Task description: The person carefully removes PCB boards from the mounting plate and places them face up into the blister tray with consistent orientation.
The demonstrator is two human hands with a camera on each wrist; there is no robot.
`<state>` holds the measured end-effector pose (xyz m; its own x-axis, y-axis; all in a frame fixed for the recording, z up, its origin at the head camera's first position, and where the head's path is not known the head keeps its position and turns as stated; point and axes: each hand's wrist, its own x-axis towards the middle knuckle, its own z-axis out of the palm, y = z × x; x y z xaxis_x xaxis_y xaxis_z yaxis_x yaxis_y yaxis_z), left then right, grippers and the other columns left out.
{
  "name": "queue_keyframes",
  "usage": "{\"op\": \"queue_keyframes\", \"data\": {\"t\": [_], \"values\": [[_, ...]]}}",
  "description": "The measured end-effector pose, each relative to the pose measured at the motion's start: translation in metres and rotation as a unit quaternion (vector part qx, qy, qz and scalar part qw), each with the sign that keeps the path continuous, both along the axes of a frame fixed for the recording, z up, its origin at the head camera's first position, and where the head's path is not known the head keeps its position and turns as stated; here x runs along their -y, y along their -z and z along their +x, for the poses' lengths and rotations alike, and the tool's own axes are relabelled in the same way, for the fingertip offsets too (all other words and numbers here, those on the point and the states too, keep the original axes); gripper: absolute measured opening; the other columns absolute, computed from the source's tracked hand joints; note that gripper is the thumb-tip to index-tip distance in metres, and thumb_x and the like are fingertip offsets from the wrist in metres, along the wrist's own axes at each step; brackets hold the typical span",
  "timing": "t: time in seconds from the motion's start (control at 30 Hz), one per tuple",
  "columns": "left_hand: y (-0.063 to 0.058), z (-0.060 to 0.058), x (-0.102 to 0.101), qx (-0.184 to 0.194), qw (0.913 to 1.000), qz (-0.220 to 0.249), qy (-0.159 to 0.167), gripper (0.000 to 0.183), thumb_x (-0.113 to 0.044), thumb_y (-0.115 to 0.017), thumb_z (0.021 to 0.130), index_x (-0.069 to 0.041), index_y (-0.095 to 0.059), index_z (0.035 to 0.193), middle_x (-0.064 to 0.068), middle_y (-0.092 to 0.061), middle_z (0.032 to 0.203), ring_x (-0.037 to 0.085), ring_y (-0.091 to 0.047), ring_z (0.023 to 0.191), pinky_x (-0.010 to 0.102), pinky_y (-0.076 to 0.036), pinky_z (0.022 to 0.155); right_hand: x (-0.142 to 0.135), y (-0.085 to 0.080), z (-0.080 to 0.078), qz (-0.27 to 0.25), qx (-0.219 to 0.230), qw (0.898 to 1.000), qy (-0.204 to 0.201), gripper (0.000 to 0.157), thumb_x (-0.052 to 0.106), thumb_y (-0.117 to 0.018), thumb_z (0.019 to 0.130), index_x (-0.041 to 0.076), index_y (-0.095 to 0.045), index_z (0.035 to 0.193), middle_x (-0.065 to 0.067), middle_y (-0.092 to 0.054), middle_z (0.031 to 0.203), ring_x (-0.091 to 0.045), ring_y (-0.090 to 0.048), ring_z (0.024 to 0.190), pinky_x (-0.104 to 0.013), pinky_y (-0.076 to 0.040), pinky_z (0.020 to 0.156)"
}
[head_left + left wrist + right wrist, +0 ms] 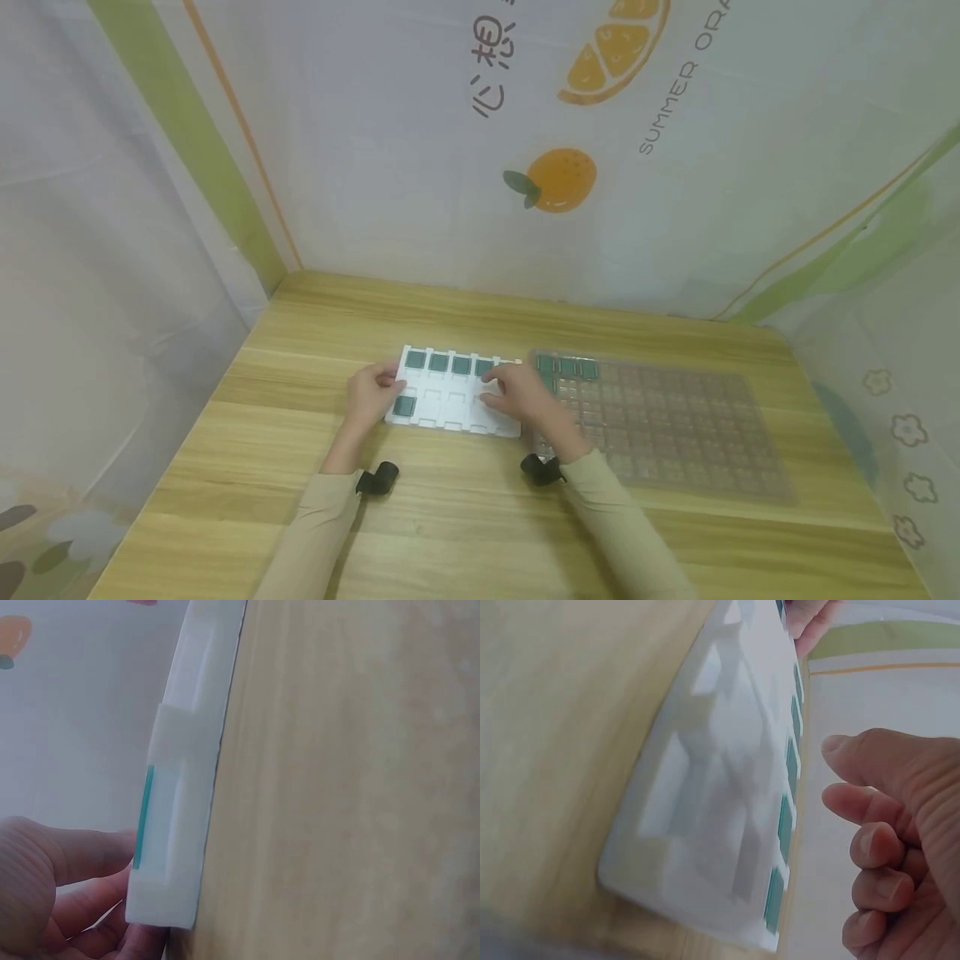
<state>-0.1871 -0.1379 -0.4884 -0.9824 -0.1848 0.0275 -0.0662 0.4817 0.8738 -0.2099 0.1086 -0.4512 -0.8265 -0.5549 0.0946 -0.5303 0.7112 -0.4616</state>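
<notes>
A white molded tray (456, 407) with shallow pockets lies on the table. Thin green square pieces (438, 362) line its far row, and a single green square (405, 406) sits in the near left pocket. My left hand (367, 396) grips the tray's left end, thumb at the upper side and fingers around the edge. Over the tray's right part hovers my right hand (523, 393). In the right wrist view its thumb and index finger (847, 801) stand apart with nothing between them, the other fingers loosely curled.
Close by on the right lies a large clear plastic tray (697, 425) with many compartments; several green squares (568, 367) fill its far left corner. The wooden table (442, 533) meets a printed white curtain (390, 208) at the back.
</notes>
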Motion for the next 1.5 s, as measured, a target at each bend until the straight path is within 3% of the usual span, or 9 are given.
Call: {"op": "queue_keyframes", "data": {"t": [0.13, 0.33, 0.77, 1.23, 1.5], "values": [[0.000, 0.001, -0.001, -0.001, 1.0000, 0.002, -0.001, 0.030, 0.002, -0.065, 0.081, 0.011, -0.062, 0.109, 0.026, -0.065, 0.096, 0.035, -0.062, 0.088, 0.042, -0.054, 0.077, 0.005, 0.000, 0.001, -0.005, -0.002, 1.000, -0.008, 0.021, 0.014, -0.073, 0.081, 0.001, -0.069, 0.097, 0.005, -0.040, 0.057, -0.008, -0.033, 0.052, -0.020, -0.030, 0.048], [-0.001, 0.001, -0.001, 0.000, 1.0000, 0.002, 0.001, 0.030, 0.002, -0.065, 0.081, 0.011, -0.062, 0.110, 0.026, -0.065, 0.097, 0.035, -0.062, 0.089, 0.043, -0.053, 0.078, 0.012, 0.000, 0.002, -0.014, 0.008, 1.000, -0.011, 0.022, 0.014, -0.072, 0.081, 0.001, -0.069, 0.098, 0.006, -0.036, 0.055, -0.007, -0.031, 0.052, -0.018, -0.028, 0.048], [0.000, 0.000, -0.001, -0.002, 1.0000, 0.004, -0.002, 0.030, 0.002, -0.066, 0.081, 0.012, -0.062, 0.109, 0.026, -0.065, 0.094, 0.035, -0.062, 0.086, 0.041, -0.054, 0.076, 0.036, -0.001, 0.008, -0.018, 0.025, 0.999, -0.025, 0.023, 0.016, -0.072, 0.082, 0.001, -0.069, 0.099, 0.005, -0.040, 0.058, -0.007, -0.033, 0.054, -0.019, -0.032, 0.050], [-0.001, 0.000, 0.000, 0.002, 1.0000, -0.003, 0.006, 0.030, 0.001, -0.066, 0.082, 0.011, -0.062, 0.109, 0.025, -0.065, 0.093, 0.035, -0.063, 0.087, 0.041, -0.054, 0.076, 0.065, 0.003, 0.012, 0.005, 0.001, 0.998, -0.069, 0.023, 0.019, -0.071, 0.082, 0.003, -0.069, 0.099, -0.004, -0.066, 0.076, -0.010, -0.050, 0.062, -0.022, -0.046, 0.061], [0.001, 0.000, 0.002, -0.010, 0.9999, 0.004, 0.011, 0.029, 0.003, -0.066, 0.081, 0.012, -0.062, 0.108, 0.026, -0.065, 0.092, 0.036, -0.063, 0.086, 0.041, -0.055, 0.076, 0.078, 0.004, 0.013, 0.019, -0.009, 0.997, -0.081, 0.024, 0.021, -0.071, 0.082, 0.004, -0.070, 0.100, 0.001, -0.058, 0.066, -0.005, -0.042, 0.056, -0.018, -0.044, 0.059]]}}
